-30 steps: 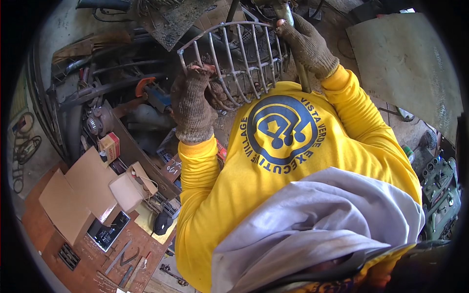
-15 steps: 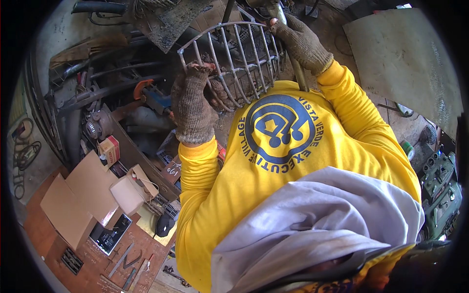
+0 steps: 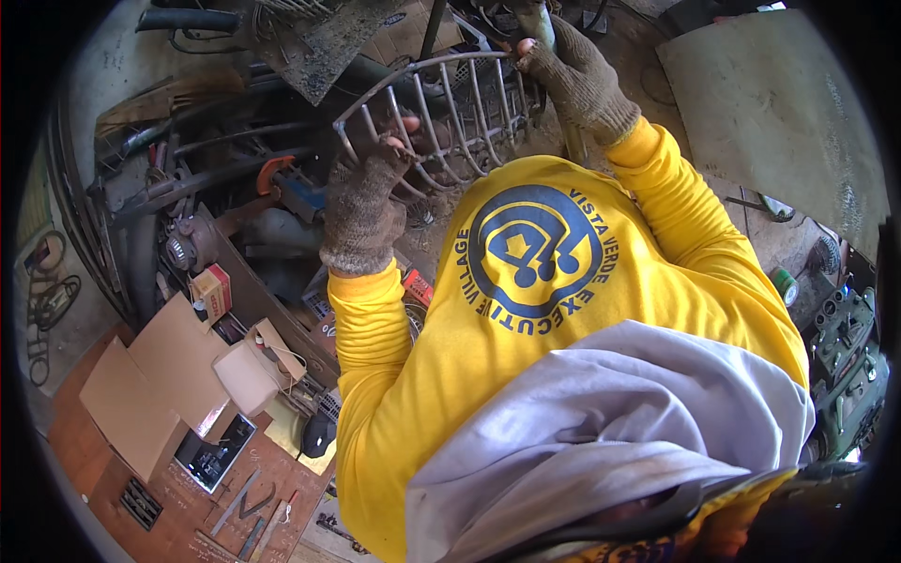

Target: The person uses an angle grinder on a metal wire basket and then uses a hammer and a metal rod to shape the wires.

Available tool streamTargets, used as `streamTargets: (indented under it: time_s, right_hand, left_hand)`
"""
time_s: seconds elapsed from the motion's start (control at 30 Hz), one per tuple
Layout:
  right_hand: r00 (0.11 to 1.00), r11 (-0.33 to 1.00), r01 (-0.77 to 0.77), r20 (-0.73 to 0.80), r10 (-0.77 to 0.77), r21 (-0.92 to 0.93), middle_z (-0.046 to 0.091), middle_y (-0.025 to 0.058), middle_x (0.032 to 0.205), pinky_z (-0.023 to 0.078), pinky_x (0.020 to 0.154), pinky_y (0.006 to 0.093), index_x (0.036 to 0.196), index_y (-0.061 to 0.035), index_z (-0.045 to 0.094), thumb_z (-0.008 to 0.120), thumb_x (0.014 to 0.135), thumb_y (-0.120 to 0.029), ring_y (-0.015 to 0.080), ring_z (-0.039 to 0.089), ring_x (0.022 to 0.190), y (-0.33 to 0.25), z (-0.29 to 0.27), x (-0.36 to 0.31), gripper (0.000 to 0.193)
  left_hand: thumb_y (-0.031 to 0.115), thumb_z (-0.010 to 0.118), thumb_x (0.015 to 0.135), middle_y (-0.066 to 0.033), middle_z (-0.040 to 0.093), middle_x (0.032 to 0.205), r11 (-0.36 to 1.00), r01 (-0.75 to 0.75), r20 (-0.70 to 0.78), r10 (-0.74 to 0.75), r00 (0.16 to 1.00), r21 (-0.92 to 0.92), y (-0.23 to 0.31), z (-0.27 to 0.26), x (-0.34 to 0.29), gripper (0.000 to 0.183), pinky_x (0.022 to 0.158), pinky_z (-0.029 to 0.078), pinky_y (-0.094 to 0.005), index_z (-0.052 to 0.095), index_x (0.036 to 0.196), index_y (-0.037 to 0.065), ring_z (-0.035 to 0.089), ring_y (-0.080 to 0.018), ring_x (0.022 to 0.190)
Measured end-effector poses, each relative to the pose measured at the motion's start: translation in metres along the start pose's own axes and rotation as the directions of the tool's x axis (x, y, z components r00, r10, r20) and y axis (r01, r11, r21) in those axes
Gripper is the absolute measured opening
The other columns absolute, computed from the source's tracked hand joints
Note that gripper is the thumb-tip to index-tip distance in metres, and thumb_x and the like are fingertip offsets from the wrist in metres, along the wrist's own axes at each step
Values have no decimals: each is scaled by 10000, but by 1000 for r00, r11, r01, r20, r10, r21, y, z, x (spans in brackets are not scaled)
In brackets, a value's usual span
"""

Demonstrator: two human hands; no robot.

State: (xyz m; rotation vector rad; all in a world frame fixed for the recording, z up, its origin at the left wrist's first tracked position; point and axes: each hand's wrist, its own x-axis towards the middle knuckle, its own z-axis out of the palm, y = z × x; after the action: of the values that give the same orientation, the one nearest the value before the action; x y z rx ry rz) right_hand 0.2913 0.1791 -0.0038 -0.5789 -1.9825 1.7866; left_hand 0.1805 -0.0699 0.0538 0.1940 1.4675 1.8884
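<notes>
A curved rack of welded metal bars (image 3: 454,58) is held up in front of my chest, tilted. My left hand (image 3: 369,202), in a brown knit glove with bare fingertips, is closed around bars at the rack's left end. A matching glove covers my right hand (image 3: 580,83), which is closed at the rack's upper right corner, thumb at the top bar. Right beside that hand stands an upright metal pipe (image 3: 573,141); whether the fingers also touch it is hidden. The lower right of the rack is partly behind my yellow shirt (image 3: 648,253).
At lower left, a brown board (image 3: 94,450) bears an opened cardboard box (image 3: 155,375) and several hand tools. An orange-and-blue tool (image 3: 298,188) lies among metal scraps at left. A large flat sheet (image 3: 779,131) is at right, above a dark green machine (image 3: 849,366).
The rack has tilted, its top bar coming slightly lower and its lower edge shifting left and up. My left hand has moved a little left; my right hand stays nearly in place.
</notes>
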Motion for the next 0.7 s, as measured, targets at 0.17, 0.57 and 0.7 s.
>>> streamTargets:
  time_s: [0.17, 0.57, 0.7]
  right_hand:
    - [987, 960, -87, 154, 47, 266, 586, -12, 984, 458, 709, 233, 1391, -28, 453, 608, 994, -360, 69, 535, 820, -21, -3, -2, 540]
    - [993, 992, -46, 107, 58, -118, 669, 78, 922, 513, 758, 312, 1197, -49, 617, 697, 919, -460, 145, 624, 817, -5, -4, 4, 503]
    - [995, 974, 69, 80, -53, -214, 675, 87, 935, 517, 768, 315, 1197, -47, 615, 702, 919, -445, 152, 631, 829, -4, -2, 6, 493]
  left_hand:
    - [149, 757, 876, -123, 682, 1145, 991, 96, 38, -93, 995, -90, -5, -10, -1, 393, 823, 580, -329, 605, 1220, 38, 681, -175, 948]
    - [66, 719, 878, -164, 691, 1138, 989, 13, -123, -31, 992, -146, -21, 2, -9, 374, 793, 617, -376, 583, 1225, 39, 695, -196, 888]
    - [99, 731, 877, -180, 688, 1136, 981, 41, -61, -54, 997, -191, -31, -16, -6, 370, 811, 624, -404, 588, 1213, 33, 703, -236, 936]
